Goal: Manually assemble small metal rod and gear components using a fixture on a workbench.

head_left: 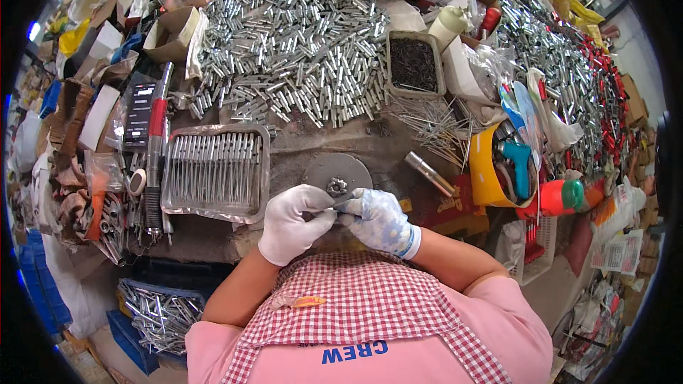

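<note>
In a white glove, my left hand (293,223) is closed in a pinch just in front of a grey round disc (357,166). My right hand (382,222), in a white glove with a blue pattern, pinches close beside it. Between the fingertips sits something small and dark that I cannot make out. A knobbly metal fitting (336,186) rests on the disc, right beyond my fingers. Left of the hands lies a metal tray (262,183) with a row of slim metal rods (213,163). To the right, a thick metal cylinder (431,173) lies on the bench.
A large heap of short metal tubes (299,43) covers the far bench. Thin rods (440,126) lie loose near a tub of dark pins (414,64). A yellow container (484,167) of tools stands right. A blue bin (131,341) with metal tubes sits low left.
</note>
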Demonstrator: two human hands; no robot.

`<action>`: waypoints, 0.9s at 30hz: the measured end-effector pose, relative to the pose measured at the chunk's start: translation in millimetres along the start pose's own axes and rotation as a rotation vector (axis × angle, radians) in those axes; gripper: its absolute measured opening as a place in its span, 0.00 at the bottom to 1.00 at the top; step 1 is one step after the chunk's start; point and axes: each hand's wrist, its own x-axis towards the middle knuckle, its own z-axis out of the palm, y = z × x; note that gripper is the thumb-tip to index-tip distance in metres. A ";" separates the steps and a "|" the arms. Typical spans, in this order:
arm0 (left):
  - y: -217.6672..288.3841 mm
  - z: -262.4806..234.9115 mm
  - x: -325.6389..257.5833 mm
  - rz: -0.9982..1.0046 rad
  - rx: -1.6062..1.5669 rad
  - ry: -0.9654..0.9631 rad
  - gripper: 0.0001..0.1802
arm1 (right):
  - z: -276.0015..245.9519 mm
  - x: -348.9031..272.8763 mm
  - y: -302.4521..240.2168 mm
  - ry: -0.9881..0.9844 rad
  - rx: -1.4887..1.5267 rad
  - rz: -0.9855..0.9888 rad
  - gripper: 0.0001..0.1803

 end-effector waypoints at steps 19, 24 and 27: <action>-15.8 -127.4 37.1 -0.160 0.901 0.424 0.14 | -99.8 60.9 100.9 0.031 -1.029 0.306 0.09; -15.9 -112.7 63.7 -0.277 0.893 0.140 0.21 | -92.7 63.0 135.6 0.065 -1.118 0.247 0.04; -34.4 -102.5 73.9 -0.273 0.966 0.161 0.17 | -89.5 66.1 137.1 0.069 -1.108 0.240 0.04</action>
